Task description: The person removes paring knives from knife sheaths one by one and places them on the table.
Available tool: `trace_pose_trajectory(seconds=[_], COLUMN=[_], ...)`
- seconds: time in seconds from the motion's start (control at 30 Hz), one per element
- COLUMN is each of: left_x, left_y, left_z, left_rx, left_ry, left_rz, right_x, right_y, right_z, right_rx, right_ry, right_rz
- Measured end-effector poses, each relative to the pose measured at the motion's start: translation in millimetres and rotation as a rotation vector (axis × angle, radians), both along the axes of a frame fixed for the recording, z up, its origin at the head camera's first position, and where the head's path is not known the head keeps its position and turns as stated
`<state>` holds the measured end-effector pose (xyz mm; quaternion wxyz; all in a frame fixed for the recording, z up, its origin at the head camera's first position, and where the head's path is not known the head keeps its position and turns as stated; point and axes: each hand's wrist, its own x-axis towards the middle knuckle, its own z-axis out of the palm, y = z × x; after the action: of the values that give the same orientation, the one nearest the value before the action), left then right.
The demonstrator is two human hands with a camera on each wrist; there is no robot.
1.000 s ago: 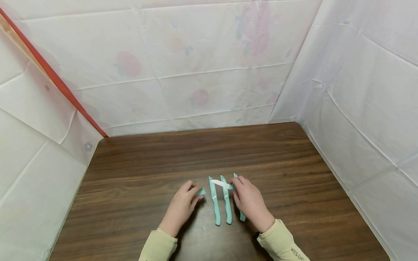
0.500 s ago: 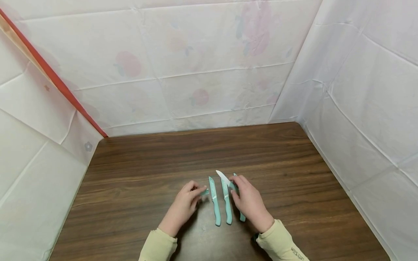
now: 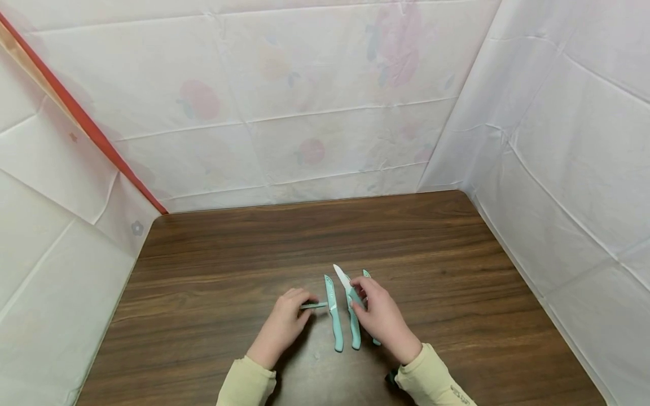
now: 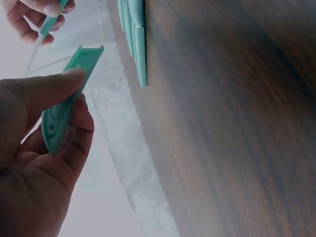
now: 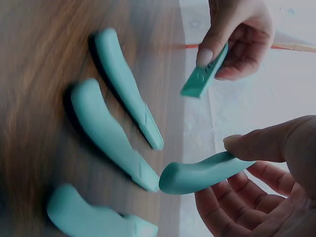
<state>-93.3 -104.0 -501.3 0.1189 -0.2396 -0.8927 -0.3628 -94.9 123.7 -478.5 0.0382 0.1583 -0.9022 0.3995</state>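
My left hand (image 3: 284, 320) pinches a teal blade sheath (image 4: 88, 60) between thumb and fingers; the left wrist view shows its squared end and cut-out pattern. With my right hand (image 3: 384, 321) I hold a small paring knife (image 5: 197, 175) by its teal handle. Its bare white blade (image 3: 341, 276) points away and slightly left in the head view. Below lie three sheathed teal knives in a row: a left knife (image 3: 335, 321), a middle knife (image 3: 355, 332) and a right knife (image 3: 367, 273), the last partly hidden by my right hand. Knife and sheath are apart.
The knives lie on a dark wood-grain table (image 3: 213, 265). White printed sheeting (image 3: 315, 101) stands behind it and along both sides. A red strip (image 3: 91, 127) runs down the left back corner. A small dark object (image 3: 391, 378) shows by the right sleeve.
The bare knife has swung from pointing left to pointing mostly away from me. In my left hand the sheath has turned and now shows edge-on. The three sheathed knives have not moved.
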Motion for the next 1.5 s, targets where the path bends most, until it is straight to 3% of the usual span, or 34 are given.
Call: trace_pose_trajectory(seconds=[0.5,0.9,1.1,1.23,1.5], left_x=[4.1,4.9,4.7,4.2,4.1], left_y=[3.7,6.0,6.2,6.9,8.1], left_z=[0.1,0.5,0.5,-1.2,-2.1], left_rx=[0.110,0.146,0.218,0.251,0.280], left_ry=[-0.044,-0.106,-0.206,-0.218,-0.249], left_rz=[-0.030,-0.033,-0.075,-0.079,-0.040], right_x=[3.5,4.6,4.2,3.1,2.9], right_y=[-6.6,-7.7,-8.0,-8.1,-7.9], right_z=[-3.9,-8.5,-7.7,-8.6,-9.1], right_rx=[-0.124,-0.133,-0.130,-0.135,-0.125], right_ry=[-0.112,-0.166,-0.170,-0.179,-0.174], right_rz=[0.055,0.060,0.063,0.057,0.061])
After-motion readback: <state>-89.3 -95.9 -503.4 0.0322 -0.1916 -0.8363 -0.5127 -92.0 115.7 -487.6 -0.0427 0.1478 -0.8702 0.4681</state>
